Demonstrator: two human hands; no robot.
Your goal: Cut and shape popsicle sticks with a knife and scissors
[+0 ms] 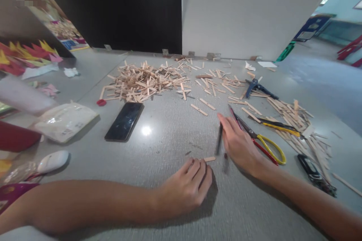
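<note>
My left hand (189, 182) rests on the grey table with its fingers curled, pressing down a short wooden craft stick (209, 159) whose end pokes out beyond the fingertips. To its right, my right hand (240, 143) is closed around a slim dark tool (219, 138), blurred by motion, its tip pointing down near the stick's end. Whether it is a pen or a blade I cannot tell. Close beside my right hand lie yellow-and-red-handled scissors (263, 143). Two loose craft sticks (199, 110) lie flat beyond my hands.
A heap of craft sticks (144, 81) spreads at the back. On the left are a black phone (124, 122), a plastic packet (68, 120) and a white mouse (53, 161). Blue clippers (256, 88), a yellow-handled cutter (279, 128) and keys (313, 171) lie right. Panels (254, 11) stand behind.
</note>
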